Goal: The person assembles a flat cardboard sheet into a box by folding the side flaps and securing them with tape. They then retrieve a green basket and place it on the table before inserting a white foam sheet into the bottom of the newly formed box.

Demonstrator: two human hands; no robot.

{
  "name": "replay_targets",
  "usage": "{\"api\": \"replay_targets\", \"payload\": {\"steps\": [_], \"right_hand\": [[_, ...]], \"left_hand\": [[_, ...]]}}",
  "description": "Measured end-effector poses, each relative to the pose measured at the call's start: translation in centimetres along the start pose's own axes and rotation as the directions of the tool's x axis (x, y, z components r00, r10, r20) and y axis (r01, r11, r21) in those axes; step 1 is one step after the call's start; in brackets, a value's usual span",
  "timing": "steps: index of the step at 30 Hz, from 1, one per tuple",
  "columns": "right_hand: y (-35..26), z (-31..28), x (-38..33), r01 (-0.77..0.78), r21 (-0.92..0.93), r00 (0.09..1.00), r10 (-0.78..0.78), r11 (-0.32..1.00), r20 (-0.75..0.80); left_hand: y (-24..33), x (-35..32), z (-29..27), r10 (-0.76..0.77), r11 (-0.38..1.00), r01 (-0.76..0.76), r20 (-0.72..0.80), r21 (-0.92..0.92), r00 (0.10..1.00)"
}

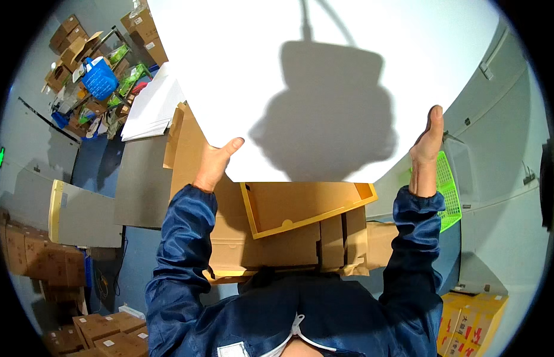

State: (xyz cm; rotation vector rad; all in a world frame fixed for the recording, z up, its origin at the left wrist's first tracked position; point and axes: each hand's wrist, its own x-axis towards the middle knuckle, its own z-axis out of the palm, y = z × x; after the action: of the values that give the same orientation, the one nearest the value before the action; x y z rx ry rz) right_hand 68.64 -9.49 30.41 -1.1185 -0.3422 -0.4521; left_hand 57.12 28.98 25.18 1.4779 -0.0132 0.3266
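Note:
A large white sheet (229,77), stiff like board or heavy paper, is held up in front of me and fills the upper middle of the view. My left hand (216,163) grips its left edge, thumb on the near face and fingers hidden behind. On the right edge my right hand (427,143) holds it the same way, thumb pointing up. A dark shadow falls across the sheet. Below its lower edge lies a shallow yellow-edged box (307,205), tilted on flattened brown cardboard (262,247); the sheet hides the box's far part.
A stack of white sheets (151,107) lies on a grey surface at left. Beyond it, a shelf holds a blue bag (99,78) and cartons. A green plastic basket (446,190) stands at right. Brown cartons (110,330) sit lower left, a yellow carton (473,321) lower right.

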Motion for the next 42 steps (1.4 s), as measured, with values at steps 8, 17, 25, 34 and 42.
{"api": "replay_targets", "payload": {"steps": [8,17,25,34,42], "right_hand": [[1.4,-0.8,1.6,-0.028,-0.026,0.999,0.029,0.999,0.044],[1.2,6.8,-3.1,-0.085,0.192,0.996,0.085,0.978,0.008],[3.6,4.9,-5.4,-0.199,0.235,0.975,0.215,0.952,-0.048],[4.2,-3.6,-4.5,-0.071,0.132,0.996,0.064,0.989,0.056],[9.0,-4.9,-6.0,-0.109,-0.083,0.994,0.111,0.991,0.014]], "left_hand": [[2.5,-0.1,1.6,0.093,0.927,-0.078,-0.025,0.366,0.995],[-0.5,3.6,4.6,-0.213,0.801,0.019,-0.255,-0.598,0.943],[4.6,1.7,8.0,-0.020,0.717,-0.255,-0.384,-0.649,0.923],[-0.4,5.0,1.7,0.173,0.968,-0.130,-0.197,0.215,0.965],[-12.0,-0.2,-3.8,-0.247,0.892,0.241,-0.035,0.383,0.968]]}}
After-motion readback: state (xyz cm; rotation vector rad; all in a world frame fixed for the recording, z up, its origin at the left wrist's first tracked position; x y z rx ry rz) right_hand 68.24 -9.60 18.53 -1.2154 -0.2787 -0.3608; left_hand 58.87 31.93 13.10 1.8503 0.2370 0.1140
